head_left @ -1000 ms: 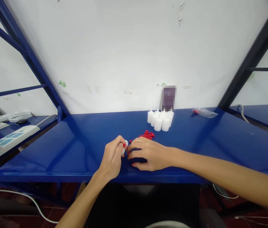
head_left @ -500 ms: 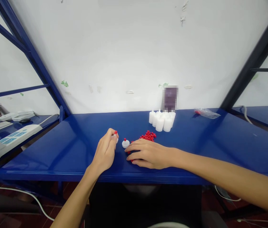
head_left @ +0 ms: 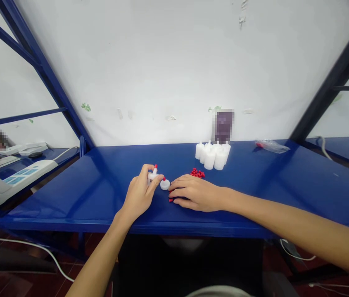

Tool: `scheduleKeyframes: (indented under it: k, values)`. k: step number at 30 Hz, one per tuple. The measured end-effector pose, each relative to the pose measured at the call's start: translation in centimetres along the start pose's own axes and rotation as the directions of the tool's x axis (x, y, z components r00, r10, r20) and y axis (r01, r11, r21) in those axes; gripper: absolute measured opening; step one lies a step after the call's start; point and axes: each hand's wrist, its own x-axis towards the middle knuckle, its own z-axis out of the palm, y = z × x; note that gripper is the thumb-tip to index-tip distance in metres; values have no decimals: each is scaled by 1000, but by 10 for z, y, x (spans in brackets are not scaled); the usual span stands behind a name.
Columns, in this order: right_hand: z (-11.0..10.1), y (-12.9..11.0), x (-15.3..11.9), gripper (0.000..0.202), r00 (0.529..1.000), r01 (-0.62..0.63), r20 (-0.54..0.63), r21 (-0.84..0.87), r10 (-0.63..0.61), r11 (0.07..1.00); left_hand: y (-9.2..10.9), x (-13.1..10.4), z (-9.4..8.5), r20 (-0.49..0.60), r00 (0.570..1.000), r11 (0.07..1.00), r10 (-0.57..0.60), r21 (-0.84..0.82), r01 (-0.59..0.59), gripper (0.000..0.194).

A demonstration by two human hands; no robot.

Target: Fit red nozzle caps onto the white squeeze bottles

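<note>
My left hand [head_left: 138, 194] is closed on a white nozzle lid [head_left: 152, 176] with a small red cap [head_left: 155, 166] on its tip. Its thumb reaches out toward a second white nozzle lid [head_left: 165, 185], which stands on the table and also has a red tip. Palm down, my right hand [head_left: 194, 193] lies over the small red caps with its fingers stretched and slightly apart. One loose red cap [head_left: 171, 200] shows beside its fingertips; others are hidden beneath the hand. Beyond its knuckles is the visible part of the pile of red caps [head_left: 198, 173].
Several white squeeze bottles [head_left: 214, 157] stand grouped at the back of the blue table [head_left: 115, 165]. A clear plastic bag [head_left: 272, 146] with something red lies at the back right. A white power strip [head_left: 22, 181] is on the left, past the blue frame post [head_left: 82, 144].
The nozzle lid in my left hand shows more now, and the left thumb has stretched out to the right. My right hand stays over the red caps, covering more of the pile. The view has shifted slightly.
</note>
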Motion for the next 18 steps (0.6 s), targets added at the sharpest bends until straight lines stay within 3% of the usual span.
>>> scheduleKeyframes:
  k: [5,12,18]
  values:
    - [0,2,0,23,1000,-15,-16,-10,15,1000,0,-2,1,17,1000,993,-12,120,10,37]
    - [1,3,-5,22,997,-40,-68,-56,36,998,0,-3,0,-3,1000,998,-8,63,8,31]
    - [2,-7,-6,27,991,93,-87,-55,-97,994,-1,-1,4,-28,998,998,56,9,-56,40]
